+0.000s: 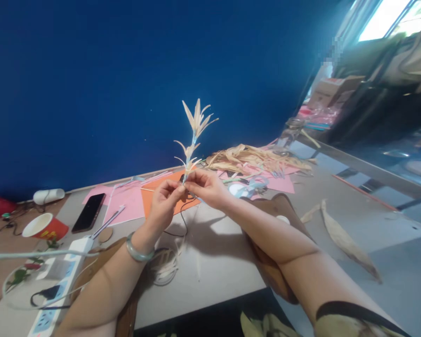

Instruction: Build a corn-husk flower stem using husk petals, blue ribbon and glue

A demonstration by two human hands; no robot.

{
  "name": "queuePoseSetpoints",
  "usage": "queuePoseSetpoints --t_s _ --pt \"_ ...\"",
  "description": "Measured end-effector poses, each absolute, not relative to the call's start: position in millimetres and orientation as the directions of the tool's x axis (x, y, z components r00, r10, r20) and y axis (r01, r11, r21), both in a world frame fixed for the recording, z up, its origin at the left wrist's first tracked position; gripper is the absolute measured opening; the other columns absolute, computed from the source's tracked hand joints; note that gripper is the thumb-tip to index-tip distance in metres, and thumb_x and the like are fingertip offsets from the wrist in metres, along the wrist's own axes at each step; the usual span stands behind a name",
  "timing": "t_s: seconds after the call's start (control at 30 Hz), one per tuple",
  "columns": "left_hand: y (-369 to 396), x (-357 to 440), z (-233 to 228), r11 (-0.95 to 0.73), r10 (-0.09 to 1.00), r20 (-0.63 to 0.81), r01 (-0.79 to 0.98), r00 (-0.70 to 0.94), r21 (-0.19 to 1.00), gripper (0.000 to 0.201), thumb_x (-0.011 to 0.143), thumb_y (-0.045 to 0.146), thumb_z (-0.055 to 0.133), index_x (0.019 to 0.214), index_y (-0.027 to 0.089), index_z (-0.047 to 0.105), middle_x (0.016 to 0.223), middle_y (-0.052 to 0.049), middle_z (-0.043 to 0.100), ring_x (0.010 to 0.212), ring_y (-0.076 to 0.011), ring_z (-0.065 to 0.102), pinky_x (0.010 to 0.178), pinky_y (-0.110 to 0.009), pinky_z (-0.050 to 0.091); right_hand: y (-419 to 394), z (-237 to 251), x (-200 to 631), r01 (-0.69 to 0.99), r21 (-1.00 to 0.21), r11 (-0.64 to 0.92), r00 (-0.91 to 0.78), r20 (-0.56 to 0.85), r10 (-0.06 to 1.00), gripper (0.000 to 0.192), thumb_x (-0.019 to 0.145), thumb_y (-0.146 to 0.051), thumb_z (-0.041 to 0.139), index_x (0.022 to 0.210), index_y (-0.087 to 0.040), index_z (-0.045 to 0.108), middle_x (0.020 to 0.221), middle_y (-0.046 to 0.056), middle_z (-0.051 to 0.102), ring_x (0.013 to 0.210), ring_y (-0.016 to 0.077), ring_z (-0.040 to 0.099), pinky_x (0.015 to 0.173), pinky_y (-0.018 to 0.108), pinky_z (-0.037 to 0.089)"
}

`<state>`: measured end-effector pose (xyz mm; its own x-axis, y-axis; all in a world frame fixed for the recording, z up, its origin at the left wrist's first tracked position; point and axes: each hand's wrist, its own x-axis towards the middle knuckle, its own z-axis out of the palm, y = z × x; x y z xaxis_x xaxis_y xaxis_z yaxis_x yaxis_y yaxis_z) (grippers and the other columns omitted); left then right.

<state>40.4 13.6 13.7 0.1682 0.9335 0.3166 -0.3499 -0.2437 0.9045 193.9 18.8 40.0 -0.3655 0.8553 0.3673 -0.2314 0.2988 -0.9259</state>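
Note:
Upright between my hands stands a stem of pale dried-leaf petals (197,122), with a light blue wrapping along its stalk and petal clusters at different heights. My left hand (166,199) pinches the bottom of the stalk between thumb and fingers. Just above and to the right, my right hand (207,187) also grips the lower stalk, its fingertips touching those of the left. What lies right under the fingertips is hidden. A jade-coloured bangle (139,248) circles my left wrist.
Behind my right hand lies a heap of dried husks (252,159), with pink paper (128,202) and orange paper (150,194) nearby. A phone (89,213), a red paper cup (46,227) and a power strip (61,285) with cables are at left. A large dried leaf (347,241) lies right.

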Motion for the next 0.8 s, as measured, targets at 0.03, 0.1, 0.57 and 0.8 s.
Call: queuePoseSetpoints --t_s 0.03,0.1,0.57,0.8 --pt "16 37 15 -0.183 0.937 0.278 -0.379 0.211 0.907 0.026 0.073 0.035 0.082 0.079 0.018 0.064 0.066 0.002 0.061 0.059 -0.0096 0.057 0.06 -0.023 0.047 19 41 195 -0.231 -0.924 0.305 -0.382 0.375 0.845 0.018 0.083 -0.029 0.067 0.077 -0.015 0.057 0.068 0.002 0.067 0.064 0.0134 0.065 0.063 0.027 0.052" --pt "21 31 19 -0.097 0.925 0.233 -0.406 0.3 0.909 0.035 0.072 0.042 0.081 0.095 0.02 0.07 0.082 -0.002 0.068 0.065 -0.0117 0.059 0.063 -0.026 0.048 19 42 196 -0.217 -0.924 0.316 -0.424 0.381 0.822 0.019 0.083 -0.029 0.068 0.077 -0.014 0.06 0.071 0.003 0.067 0.067 0.0125 0.064 0.063 0.026 0.05" --pt "24 7 40 -0.543 0.706 0.477 -0.032 0.524 0.839 0.037 0.087 0.054 0.061 0.107 0.027 0.077 0.088 -0.006 0.052 0.093 -0.0229 0.047 0.093 -0.039 0.044 12 47 202 -0.244 -0.935 0.258 -0.582 0.354 0.732 0.029 0.082 -0.038 0.074 0.075 -0.014 0.059 0.056 -0.006 0.048 0.048 0.0048 0.039 0.045 0.02 0.03" --pt "19 10 42 -0.664 0.675 0.556 0.072 0.485 0.744 0.036 0.089 0.053 0.058 0.101 0.024 0.077 0.091 -0.008 0.047 0.098 -0.0256 0.044 0.099 -0.043 0.041 12 46 200 -0.252 -0.939 0.232 -0.584 0.339 0.738 0.031 0.081 -0.041 0.075 0.078 -0.014 0.061 0.055 -0.006 0.051 0.046 0.0045 0.041 0.043 0.019 0.032"
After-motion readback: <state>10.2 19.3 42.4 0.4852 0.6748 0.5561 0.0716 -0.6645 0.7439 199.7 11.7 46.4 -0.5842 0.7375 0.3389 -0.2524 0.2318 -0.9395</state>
